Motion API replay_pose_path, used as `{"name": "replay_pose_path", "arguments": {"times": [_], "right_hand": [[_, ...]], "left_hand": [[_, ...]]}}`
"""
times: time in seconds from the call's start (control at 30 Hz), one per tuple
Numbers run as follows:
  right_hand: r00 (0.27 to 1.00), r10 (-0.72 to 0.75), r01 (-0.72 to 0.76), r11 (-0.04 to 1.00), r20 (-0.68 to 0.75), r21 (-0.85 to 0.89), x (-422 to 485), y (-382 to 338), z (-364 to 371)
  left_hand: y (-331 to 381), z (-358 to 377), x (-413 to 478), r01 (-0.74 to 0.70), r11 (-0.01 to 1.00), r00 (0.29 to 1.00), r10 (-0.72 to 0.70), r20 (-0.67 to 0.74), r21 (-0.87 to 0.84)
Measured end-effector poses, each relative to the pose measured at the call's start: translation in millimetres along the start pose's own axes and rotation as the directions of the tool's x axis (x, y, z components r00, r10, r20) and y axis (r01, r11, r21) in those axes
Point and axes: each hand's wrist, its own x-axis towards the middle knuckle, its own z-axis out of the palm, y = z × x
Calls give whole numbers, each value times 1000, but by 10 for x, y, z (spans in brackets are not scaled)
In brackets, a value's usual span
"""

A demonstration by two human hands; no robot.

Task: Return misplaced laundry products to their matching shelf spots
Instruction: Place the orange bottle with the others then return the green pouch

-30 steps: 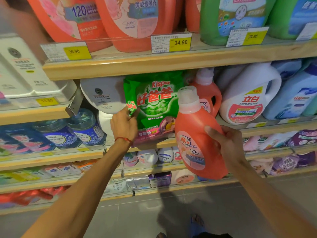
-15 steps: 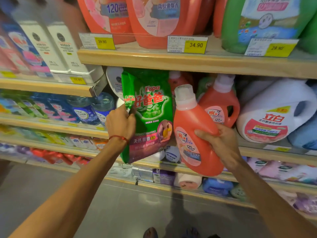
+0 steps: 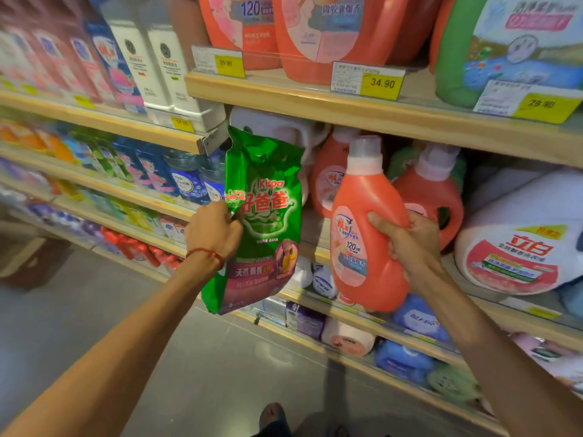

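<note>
In the middle of the frame a narrow strip of bare shelf board shows between the hanging green bag and the orange bottle held up just right of it, but shelved bottles close off the back of that strip. The upper shelf caps the space from above, and a big white jug fills the board at the right. The lower left and bottom centre are open floor.
</note>
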Motion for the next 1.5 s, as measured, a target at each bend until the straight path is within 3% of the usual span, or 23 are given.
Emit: {"name": "replay_pose_path", "arguments": {"times": [0.23,0.53,0.9,1.23,1.5], "right_hand": [[996,-81,81,997,-24,1,250,-114,206],[983,-178,179,983,-44,29,476,-48,401],[996,-77,80,996,52,-51,925,140,555],[993,-111,113,991,30,-73,1197,249,681],[982,-127,145,982,138,-124,1188,341,663]], "left_hand": [[-128,80,136,-8,998,990,-1,143,62],[-210,251,187,-7,999,980,0,197,32],[-65,474,129,114,992,986,-105,127,-62],[-27,524,185,210,977,968,-205,141,-23],[-73,557,231,213,977,967,-210,145,1]]}}
